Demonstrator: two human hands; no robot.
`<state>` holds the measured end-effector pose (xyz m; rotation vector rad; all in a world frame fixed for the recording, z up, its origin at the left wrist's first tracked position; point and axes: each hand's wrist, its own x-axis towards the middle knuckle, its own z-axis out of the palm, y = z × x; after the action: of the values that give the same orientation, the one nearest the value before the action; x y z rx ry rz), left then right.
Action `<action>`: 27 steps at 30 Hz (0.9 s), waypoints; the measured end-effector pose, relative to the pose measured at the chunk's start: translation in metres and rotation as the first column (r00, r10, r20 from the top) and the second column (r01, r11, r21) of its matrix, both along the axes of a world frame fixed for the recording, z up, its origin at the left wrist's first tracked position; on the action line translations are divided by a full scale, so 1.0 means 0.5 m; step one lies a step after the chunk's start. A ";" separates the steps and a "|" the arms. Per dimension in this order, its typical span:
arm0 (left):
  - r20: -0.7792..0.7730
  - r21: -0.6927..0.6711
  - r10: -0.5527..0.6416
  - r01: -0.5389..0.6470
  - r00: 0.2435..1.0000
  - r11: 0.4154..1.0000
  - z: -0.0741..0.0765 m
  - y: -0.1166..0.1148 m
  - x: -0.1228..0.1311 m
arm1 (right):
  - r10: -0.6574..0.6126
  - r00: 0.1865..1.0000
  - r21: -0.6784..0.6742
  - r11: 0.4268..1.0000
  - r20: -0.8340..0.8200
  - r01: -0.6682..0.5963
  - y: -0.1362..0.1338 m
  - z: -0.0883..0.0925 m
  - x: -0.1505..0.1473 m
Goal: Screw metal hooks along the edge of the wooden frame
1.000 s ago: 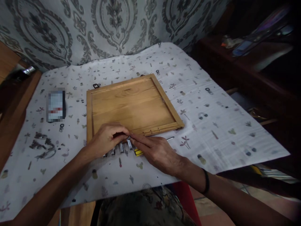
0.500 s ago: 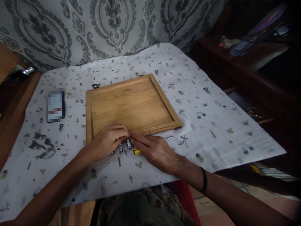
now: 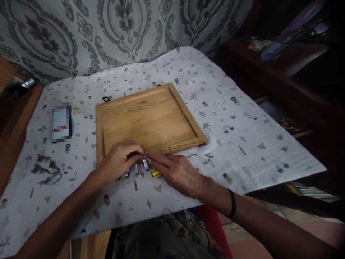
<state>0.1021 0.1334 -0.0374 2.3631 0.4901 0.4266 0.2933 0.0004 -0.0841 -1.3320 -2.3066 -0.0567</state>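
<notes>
A shallow wooden tray (image 3: 148, 118) lies flat on a patterned white cloth (image 3: 242, 136). At its near edge, my left hand (image 3: 120, 160) and my right hand (image 3: 178, 172) meet, fingertips pinched together on a small silver metal piece (image 3: 145, 157). Several similar silver pieces (image 3: 136, 169) lie in a row on the cloth just below my fingers. Under my right hand lies a screwdriver, its yellow handle (image 3: 156, 173) and its thin metal shaft (image 3: 190, 157) showing.
A small dark box (image 3: 61, 122) rests on the cloth at left, a heap of dark metal bits (image 3: 45, 169) below it. Small black hangers (image 3: 106, 98) dot the cloth. A dark wooden shelf (image 3: 283, 82) with clutter stands at right; a patterned curtain hangs behind.
Both hands stay pinched at the tray's near edge with only slight finger shifts. The view has drifted a little, moving everything up and left.
</notes>
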 end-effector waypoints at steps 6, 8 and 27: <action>0.003 -0.022 -0.008 0.008 1.000 1.000 0.000 0.001 0.001 | -0.014 1.000 0.030 0.999 0.021 0.013 -0.001 0.002 0.001; 0.008 -0.012 -0.018 0.018 1.000 1.000 -0.002 0.002 0.001 | -0.005 1.000 0.041 0.999 0.013 0.004 -0.001 0.002 0.001; 0.054 -0.142 0.002 0.006 0.999 0.990 0.000 0.004 -0.004 | -0.006 1.000 0.053 0.999 0.002 0.006 0.001 0.004 0.000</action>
<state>0.1000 0.1354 -0.0374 2.2086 0.4770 0.4391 0.2936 0.0009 -0.0820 -1.3125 -2.2870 -0.1208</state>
